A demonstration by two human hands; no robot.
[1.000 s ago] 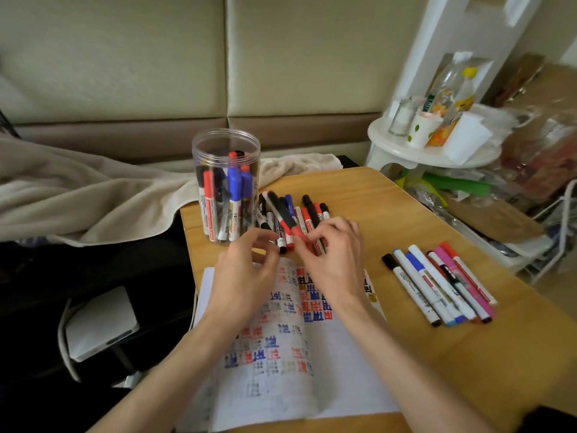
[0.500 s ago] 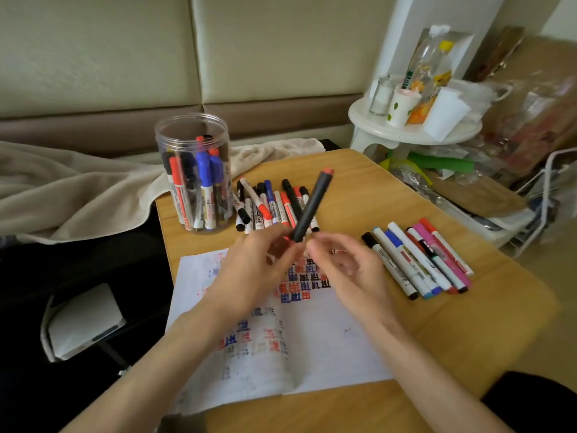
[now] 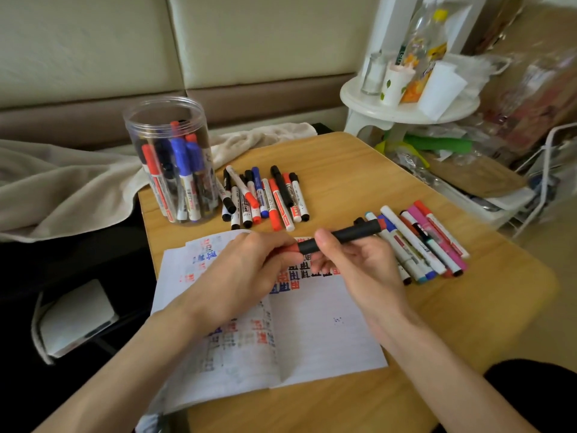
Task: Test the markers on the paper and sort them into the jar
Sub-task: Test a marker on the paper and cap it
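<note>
A black marker with red ends (image 3: 346, 235) lies level above the paper (image 3: 315, 332). My left hand (image 3: 249, 273) grips its red cap end and my right hand (image 3: 352, 264) holds the black barrel between thumb and fingers. The paper carries rows of red, blue and black test marks. A clear plastic jar (image 3: 170, 164) with several upright markers stands at the table's far left. A loose row of markers (image 3: 265, 195) lies beside the jar. A second group of markers (image 3: 421, 242) lies at the right of the paper.
The wooden table (image 3: 359, 170) ends close behind the jar and at the right of the second group. A beige blanket (image 3: 62, 185) lies on the sofa at the left. A white round stand (image 3: 409, 104) with cups and bottles is at the far right.
The marker swung from pointing up in my left hand to lying level. My right hand, which was apart from it, now holds the barrel; the view shifted slightly.
</note>
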